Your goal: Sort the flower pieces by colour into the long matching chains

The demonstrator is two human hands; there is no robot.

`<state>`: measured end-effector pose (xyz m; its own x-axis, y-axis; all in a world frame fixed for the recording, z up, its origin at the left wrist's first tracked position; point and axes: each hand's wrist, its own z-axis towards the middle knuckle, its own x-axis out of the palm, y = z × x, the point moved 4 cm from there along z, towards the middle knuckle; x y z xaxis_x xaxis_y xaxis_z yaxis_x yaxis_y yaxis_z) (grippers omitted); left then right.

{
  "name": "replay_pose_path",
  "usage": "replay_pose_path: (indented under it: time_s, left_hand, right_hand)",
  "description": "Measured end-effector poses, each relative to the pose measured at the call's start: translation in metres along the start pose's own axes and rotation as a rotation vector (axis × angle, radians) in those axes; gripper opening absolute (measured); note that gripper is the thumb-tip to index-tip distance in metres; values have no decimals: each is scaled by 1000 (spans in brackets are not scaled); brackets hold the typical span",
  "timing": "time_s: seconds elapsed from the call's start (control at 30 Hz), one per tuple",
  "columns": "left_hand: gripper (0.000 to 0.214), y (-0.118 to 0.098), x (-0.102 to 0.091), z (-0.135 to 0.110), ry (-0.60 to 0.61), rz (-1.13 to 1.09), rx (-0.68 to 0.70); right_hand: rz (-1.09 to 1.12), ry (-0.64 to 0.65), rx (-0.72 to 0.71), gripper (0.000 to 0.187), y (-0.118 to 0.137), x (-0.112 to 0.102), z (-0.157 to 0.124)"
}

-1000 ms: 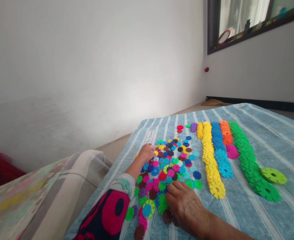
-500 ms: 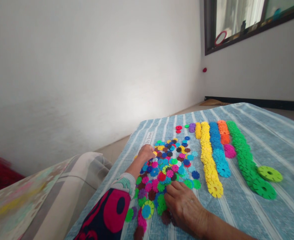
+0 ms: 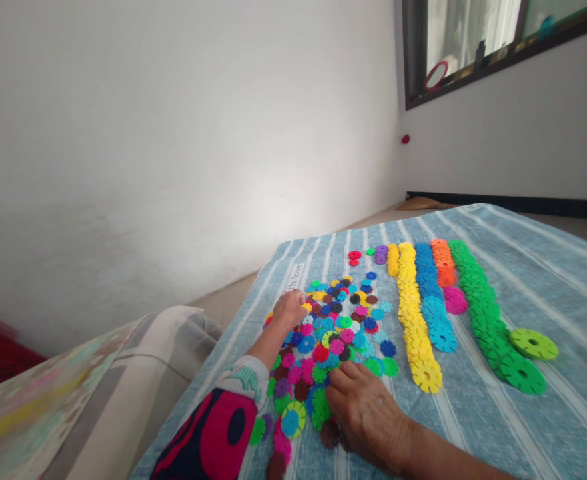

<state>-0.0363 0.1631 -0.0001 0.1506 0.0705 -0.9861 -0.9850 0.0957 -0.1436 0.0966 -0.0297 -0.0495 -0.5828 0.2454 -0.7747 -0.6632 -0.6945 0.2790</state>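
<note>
Your left hand (image 3: 290, 310) and your right hand (image 3: 366, 417) lie apart, on either side of a loose heap of multicoloured plastic snowflake discs (image 3: 323, 353) on a striped blue sheet (image 3: 538, 267). The left rests at the heap's far edge, the right at its near edge, its fingers (image 3: 346, 380) over the discs; you cannot tell whether either hand clamps one. To the right lie a yellow row (image 3: 410, 313), a blue row (image 3: 430, 300), an orange row (image 3: 442, 263) and a green row (image 3: 486, 320). The discs should prove light, stiff and slippery: pinch one by its toothed rim, as neighbours may slide.
</note>
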Motion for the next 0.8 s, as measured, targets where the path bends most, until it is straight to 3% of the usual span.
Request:
replay_pose_path:
  time_s: [0.27,0.5,0.67,0.8]
  left_hand:
    - [12,3,0,0,1,-58,40]
    - [27,2,-7,5,15,-129,78]
    - [28,-13,-18,13,-3,-158,131]
    - [25,-38,-18,17,3,-196,212]
  right_hand:
    - [-5,-26,-14,28,1,2,-2]
    - [-38,-51,-43,29,2,-2,1]
    - [-86,-69,-68,40,0,2,6]
    - [-131,-88,-77,43,0,6,7]
